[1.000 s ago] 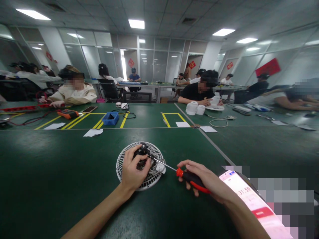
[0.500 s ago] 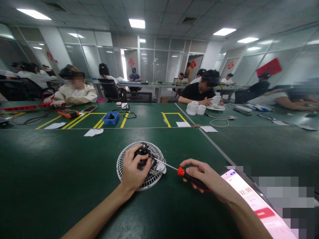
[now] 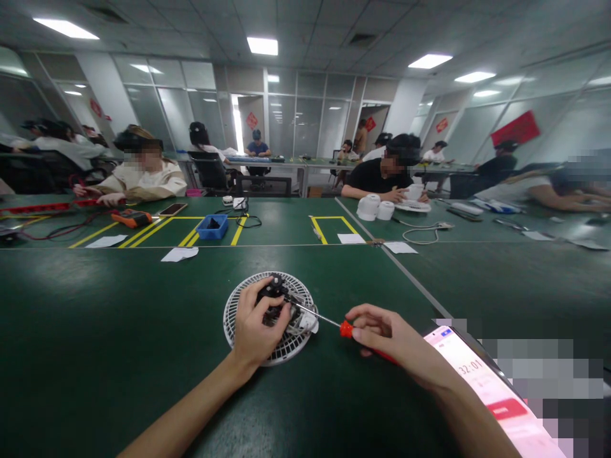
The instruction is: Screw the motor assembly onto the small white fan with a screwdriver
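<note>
green tabletop (image 3: 119, 312) is filling the foreground, with a person's two bare forearms reaching in from below. just below the centre, a round white grille (image 3: 292, 345) is lying flat on it, and a black motor assembly (image 3: 273, 287) is sitting on the slats, with pale wires bunching at its right.

the left hand (image 3: 254, 327) is clasping the black motor assembly, thumb and fingers curling round it. the right hand (image 3: 394, 343), apart from the left, is gripping a screwdriver (image 3: 346, 329); the red collar is showing at the fingertips, while the hand is hiding much of the handle. the metal shaft is slanting up and left into the assembly near the left fingertips; the tip itself is too hidden to make out.

farther back, left of centre, a small blue bin (image 3: 210, 233) is standing by yellow tape lines and holding a dark heap of black pieces (image 3: 213, 224), too small to tell apart. beside the right forearm, a phone (image 3: 470, 367) is glowing pink and white. across the table, a co-worker in black (image 3: 365, 177) is handling a white part over another white grille (image 3: 413, 207), with white rounded housings (image 3: 368, 207) standing near.
</note>
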The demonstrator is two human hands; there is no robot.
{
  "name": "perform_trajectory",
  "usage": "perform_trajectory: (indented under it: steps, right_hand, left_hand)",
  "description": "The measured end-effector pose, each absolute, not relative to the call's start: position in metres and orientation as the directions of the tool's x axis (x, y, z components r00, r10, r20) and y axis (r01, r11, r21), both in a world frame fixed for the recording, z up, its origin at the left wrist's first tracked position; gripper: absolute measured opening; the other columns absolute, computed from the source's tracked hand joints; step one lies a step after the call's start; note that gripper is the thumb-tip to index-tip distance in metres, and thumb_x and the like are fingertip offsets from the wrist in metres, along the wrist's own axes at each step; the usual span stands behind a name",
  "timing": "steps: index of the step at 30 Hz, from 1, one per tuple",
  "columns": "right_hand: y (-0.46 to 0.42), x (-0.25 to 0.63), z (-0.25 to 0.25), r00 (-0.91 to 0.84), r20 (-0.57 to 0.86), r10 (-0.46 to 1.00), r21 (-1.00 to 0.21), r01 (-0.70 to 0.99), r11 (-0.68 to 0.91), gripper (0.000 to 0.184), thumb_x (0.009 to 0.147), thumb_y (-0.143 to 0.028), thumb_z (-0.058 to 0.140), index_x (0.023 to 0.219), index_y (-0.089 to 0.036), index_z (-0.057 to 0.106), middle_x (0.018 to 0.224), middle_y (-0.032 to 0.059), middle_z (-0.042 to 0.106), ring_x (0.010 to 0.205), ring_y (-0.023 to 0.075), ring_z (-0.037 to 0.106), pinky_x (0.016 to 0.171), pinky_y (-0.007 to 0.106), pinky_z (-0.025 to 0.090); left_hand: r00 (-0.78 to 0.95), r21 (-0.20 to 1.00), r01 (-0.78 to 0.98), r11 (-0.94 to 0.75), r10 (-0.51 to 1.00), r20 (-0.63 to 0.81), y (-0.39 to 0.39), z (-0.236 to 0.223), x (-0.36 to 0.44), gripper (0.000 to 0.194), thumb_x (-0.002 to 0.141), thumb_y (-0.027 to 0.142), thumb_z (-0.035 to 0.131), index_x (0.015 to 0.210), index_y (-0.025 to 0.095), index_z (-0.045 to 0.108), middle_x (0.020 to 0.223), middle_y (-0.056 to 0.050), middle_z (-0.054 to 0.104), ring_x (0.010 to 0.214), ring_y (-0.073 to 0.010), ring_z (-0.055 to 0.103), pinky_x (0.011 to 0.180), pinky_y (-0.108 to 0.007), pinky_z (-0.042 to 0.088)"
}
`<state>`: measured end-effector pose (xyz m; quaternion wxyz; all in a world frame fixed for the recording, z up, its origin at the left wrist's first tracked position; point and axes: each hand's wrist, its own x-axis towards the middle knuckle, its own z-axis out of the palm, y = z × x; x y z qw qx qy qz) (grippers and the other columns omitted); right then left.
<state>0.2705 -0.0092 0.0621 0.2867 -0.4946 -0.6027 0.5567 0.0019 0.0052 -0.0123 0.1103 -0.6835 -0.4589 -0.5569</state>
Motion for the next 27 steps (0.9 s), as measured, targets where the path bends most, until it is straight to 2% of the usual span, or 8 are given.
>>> perform_trajectory:
  steps: [2,5,10,14,18,21,23,27]
  right_hand:
    - [-0.01,0.268,0.063,-0.337,-0.304,0.891,-0.936,0.28,-0.213,0.047,0.083,-0.056,0.067,0.113,-0.02,0.061,0.085,0.0039,0.069,0.069,0.0175,0.064,0.052,0.025,0.05]
    - [-0.011,0.265,0.065,-0.328,-0.392,0.859,-0.905,0.307,-0.296,0.044,0.089,-0.054,0.053,0.117,-0.021,0.058,0.076,0.0032,0.07,0.051,0.0132,0.058,0.04,0.02,0.041]
    - [-0.01,0.268,0.067,-0.319,-0.346,0.882,-0.91,0.343,-0.233,0.043,0.085,-0.052,0.061,0.112,-0.019,0.06,0.075,0.0025,0.071,0.05,0.0112,0.056,0.04,0.019,0.038]
    - [-0.008,0.274,0.066,-0.319,-0.276,0.907,-0.93,0.327,-0.168,0.047,0.08,-0.056,0.07,0.109,-0.019,0.062,0.082,0.0037,0.072,0.057,0.0125,0.057,0.045,0.021,0.039]
    - [-0.007,0.277,0.062,-0.312,-0.135,0.94,-0.959,0.281,-0.044,0.043,0.072,-0.048,0.082,0.101,-0.019,0.068,0.093,0.005,0.072,0.083,0.0196,0.065,0.072,0.03,0.05]
    - [-0.007,0.275,0.061,-0.304,-0.106,0.947,-0.958,0.287,-0.015,0.042,0.069,-0.044,0.085,0.099,-0.019,0.07,0.098,0.0059,0.072,0.092,0.0226,0.064,0.084,0.035,0.05]
    - [-0.008,0.273,0.061,-0.298,-0.129,0.946,-0.959,0.281,-0.042,0.042,0.073,-0.048,0.082,0.101,-0.019,0.069,0.095,0.0062,0.071,0.089,0.0218,0.064,0.079,0.034,0.052]
    - [-0.01,0.269,0.063,-0.288,-0.292,0.912,-0.94,0.26,-0.219,0.047,0.086,-0.061,0.06,0.11,-0.02,0.063,0.086,0.0052,0.071,0.067,0.0176,0.064,0.05,0.025,0.049]
  left_hand:
    - [-0.04,0.361,0.749,-0.556,0.505,0.862,0.005,-0.012,0.002,0.01,0.082,0.02,0.073,0.09,0.021,0.067,0.127,-0.009,0.061,0.116,-0.0257,0.058,0.102,-0.048,0.047]
    - [-0.039,0.358,0.748,-0.559,0.502,0.864,0.005,-0.011,0.002,0.01,0.082,0.02,0.073,0.09,0.02,0.067,0.127,-0.009,0.061,0.116,-0.0256,0.058,0.101,-0.048,0.047]
    - [-0.043,0.367,0.745,-0.557,0.509,0.86,0.005,-0.011,0.002,0.01,0.083,0.02,0.073,0.091,0.021,0.067,0.127,-0.009,0.061,0.117,-0.0258,0.058,0.102,-0.049,0.047]
    - [-0.045,0.37,0.746,-0.554,0.513,0.857,0.004,-0.011,0.002,0.009,0.083,0.02,0.072,0.09,0.021,0.067,0.127,-0.009,0.061,0.117,-0.0262,0.058,0.102,-0.049,0.047]
    - [-0.041,0.363,0.751,-0.551,0.51,0.859,0.005,-0.011,0.002,0.009,0.083,0.02,0.072,0.09,0.021,0.067,0.128,-0.009,0.061,0.117,-0.0266,0.058,0.102,-0.049,0.048]
    - [-0.042,0.355,0.753,-0.554,0.498,0.866,0.005,-0.011,0.002,0.009,0.082,0.02,0.072,0.089,0.021,0.066,0.127,-0.009,0.061,0.116,-0.0268,0.059,0.101,-0.05,0.048]
    - [-0.043,0.359,0.751,-0.554,0.502,0.864,0.006,-0.011,0.002,0.009,0.082,0.02,0.072,0.089,0.021,0.067,0.127,-0.009,0.061,0.116,-0.0267,0.058,0.101,-0.049,0.048]
    - [-0.044,0.362,0.748,-0.556,0.503,0.863,0.006,-0.012,0.002,0.01,0.082,0.02,0.072,0.09,0.021,0.067,0.126,-0.009,0.061,0.116,-0.0262,0.058,0.102,-0.049,0.047]
